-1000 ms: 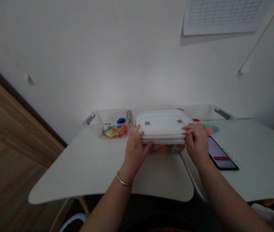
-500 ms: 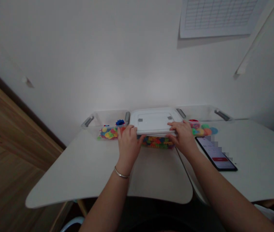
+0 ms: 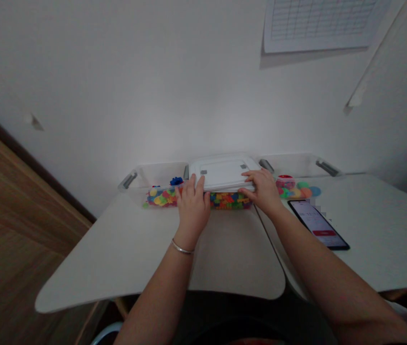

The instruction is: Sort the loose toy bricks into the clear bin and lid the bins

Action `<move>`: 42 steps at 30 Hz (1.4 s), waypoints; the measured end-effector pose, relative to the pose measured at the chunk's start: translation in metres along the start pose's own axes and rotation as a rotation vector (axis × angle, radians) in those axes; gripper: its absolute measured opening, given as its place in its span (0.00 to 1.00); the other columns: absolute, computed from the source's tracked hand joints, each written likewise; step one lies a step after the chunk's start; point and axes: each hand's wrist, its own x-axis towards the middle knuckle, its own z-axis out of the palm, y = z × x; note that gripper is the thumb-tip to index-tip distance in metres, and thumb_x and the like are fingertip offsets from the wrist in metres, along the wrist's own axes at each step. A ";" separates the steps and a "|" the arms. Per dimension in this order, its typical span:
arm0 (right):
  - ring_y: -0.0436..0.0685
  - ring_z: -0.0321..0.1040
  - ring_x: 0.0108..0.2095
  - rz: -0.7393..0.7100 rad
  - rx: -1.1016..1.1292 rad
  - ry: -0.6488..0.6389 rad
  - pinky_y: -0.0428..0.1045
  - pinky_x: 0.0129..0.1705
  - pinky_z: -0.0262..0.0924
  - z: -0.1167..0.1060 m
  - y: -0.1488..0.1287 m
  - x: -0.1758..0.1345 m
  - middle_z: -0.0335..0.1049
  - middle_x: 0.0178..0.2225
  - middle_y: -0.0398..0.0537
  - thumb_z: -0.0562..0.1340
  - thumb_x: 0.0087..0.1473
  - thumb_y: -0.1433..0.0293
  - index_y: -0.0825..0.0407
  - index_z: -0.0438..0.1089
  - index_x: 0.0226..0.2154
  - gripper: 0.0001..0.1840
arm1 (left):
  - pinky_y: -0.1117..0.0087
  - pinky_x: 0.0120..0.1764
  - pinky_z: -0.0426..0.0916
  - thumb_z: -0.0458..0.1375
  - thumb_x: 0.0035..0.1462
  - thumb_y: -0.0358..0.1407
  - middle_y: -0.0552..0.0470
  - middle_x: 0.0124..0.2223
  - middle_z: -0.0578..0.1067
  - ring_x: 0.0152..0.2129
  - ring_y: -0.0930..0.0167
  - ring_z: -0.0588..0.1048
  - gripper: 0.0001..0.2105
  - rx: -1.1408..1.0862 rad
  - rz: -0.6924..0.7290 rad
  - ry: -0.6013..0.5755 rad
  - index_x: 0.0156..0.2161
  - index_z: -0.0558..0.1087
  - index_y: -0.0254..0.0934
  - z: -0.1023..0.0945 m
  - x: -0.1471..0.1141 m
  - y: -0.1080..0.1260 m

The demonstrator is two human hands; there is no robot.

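A white lid with two grey tabs, seemingly stacked on another, lies over a clear box of colorful plastic pieces against the wall. My left hand grips the lid's front left corner, fingers on top and thumb at the front edge. On the front right corner, my right hand holds the lid with fingers above and thumb against the edge. Whether the lid sits fully on the box is hard to tell.
An open clear bin with grey handles and colorful pieces stands left; another bin with round colored pieces is right. A lit phone lies on the white table. A printed sheet hangs on the wall.
Both hands and the lid have shifted slightly back toward the wall. More of the colorful pieces shows below the lid's front edge. The view has tilted slightly.
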 end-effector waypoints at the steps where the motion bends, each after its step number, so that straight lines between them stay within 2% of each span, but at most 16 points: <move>1: 0.64 0.68 0.46 0.016 -0.031 -0.002 0.65 0.58 0.52 0.001 -0.002 0.000 0.75 0.43 0.52 0.65 0.51 0.63 0.48 0.65 0.33 0.09 | 0.43 0.61 0.52 0.52 0.61 0.36 0.36 0.64 0.63 0.61 0.54 0.63 0.23 0.004 -0.006 0.009 0.61 0.62 0.36 0.000 0.001 -0.004; 5: 0.65 0.66 0.48 0.063 -0.131 0.024 0.66 0.60 0.48 0.006 -0.008 -0.001 0.74 0.43 0.53 0.62 0.55 0.65 0.49 0.66 0.36 0.07 | 0.42 0.61 0.51 0.52 0.61 0.40 0.29 0.64 0.61 0.63 0.49 0.57 0.28 0.111 -0.111 0.074 0.63 0.59 0.28 -0.003 0.005 -0.024; 9: 0.67 0.65 0.50 0.072 -0.132 -0.002 0.68 0.61 0.46 0.010 -0.005 0.003 0.73 0.45 0.54 0.62 0.54 0.65 0.49 0.65 0.36 0.08 | 0.37 0.58 0.50 0.49 0.62 0.37 0.31 0.57 0.70 0.55 0.48 0.67 0.22 0.261 -0.153 0.000 0.59 0.66 0.30 -0.015 0.012 -0.039; 12: 0.67 0.66 0.49 0.076 -0.125 -0.025 0.68 0.61 0.47 0.008 -0.002 0.006 0.73 0.44 0.54 0.63 0.53 0.65 0.49 0.65 0.37 0.09 | 0.43 0.55 0.55 0.48 0.63 0.39 0.33 0.51 0.74 0.47 0.52 0.72 0.20 0.324 -0.109 -0.072 0.57 0.69 0.33 -0.025 0.017 -0.042; 15: 0.67 0.67 0.46 0.088 -0.132 -0.056 0.68 0.59 0.50 0.005 0.000 0.009 0.74 0.41 0.54 0.64 0.53 0.65 0.49 0.66 0.37 0.09 | 0.51 0.47 0.62 0.49 0.63 0.37 0.35 0.49 0.75 0.43 0.54 0.73 0.19 0.360 -0.066 -0.137 0.56 0.69 0.38 -0.034 0.020 -0.043; 19: 0.67 0.68 0.43 0.080 -0.145 -0.086 0.66 0.57 0.54 0.003 -0.001 0.013 0.73 0.38 0.53 0.64 0.53 0.65 0.48 0.67 0.35 0.07 | 0.56 0.42 0.63 0.51 0.61 0.36 0.38 0.46 0.75 0.40 0.57 0.74 0.17 0.367 -0.035 -0.210 0.55 0.71 0.42 -0.045 0.021 -0.041; 26: 0.68 0.68 0.42 0.108 -0.153 -0.131 0.65 0.51 0.59 -0.001 -0.003 0.018 0.74 0.37 0.55 0.66 0.51 0.64 0.49 0.67 0.33 0.08 | 0.61 0.36 0.68 0.54 0.60 0.36 0.44 0.43 0.77 0.34 0.60 0.77 0.16 0.320 0.063 -0.346 0.52 0.74 0.44 -0.079 0.004 -0.031; 30: 0.67 0.68 0.41 0.102 -0.163 -0.113 0.64 0.50 0.60 -0.001 -0.004 0.017 0.74 0.37 0.54 0.66 0.51 0.64 0.49 0.68 0.34 0.09 | 0.65 0.35 0.71 0.55 0.59 0.36 0.48 0.41 0.77 0.32 0.65 0.77 0.15 0.108 0.062 -0.352 0.51 0.75 0.44 -0.096 -0.020 -0.026; 33: 0.67 0.68 0.41 0.108 -0.189 -0.110 0.62 0.47 0.62 0.000 -0.003 0.017 0.73 0.36 0.53 0.67 0.50 0.64 0.49 0.69 0.33 0.09 | 0.67 0.37 0.73 0.56 0.58 0.37 0.49 0.41 0.77 0.35 0.67 0.78 0.14 -0.039 0.143 -0.348 0.49 0.75 0.44 -0.106 -0.036 -0.020; 36: 0.66 0.68 0.41 0.107 -0.195 -0.126 0.61 0.44 0.63 -0.001 0.001 0.018 0.73 0.35 0.53 0.67 0.49 0.63 0.50 0.69 0.32 0.10 | 0.69 0.34 0.74 0.57 0.58 0.35 0.50 0.41 0.77 0.34 0.68 0.78 0.13 -0.119 0.228 -0.381 0.48 0.75 0.45 -0.110 -0.046 -0.007; 42: 0.64 0.70 0.39 0.151 -0.192 -0.201 0.58 0.41 0.64 -0.008 0.003 0.027 0.75 0.35 0.51 0.69 0.46 0.60 0.49 0.71 0.31 0.12 | 0.69 0.33 0.75 0.53 0.60 0.29 0.49 0.37 0.77 0.29 0.70 0.77 0.09 -0.197 0.381 -0.449 0.42 0.75 0.38 -0.103 -0.053 0.023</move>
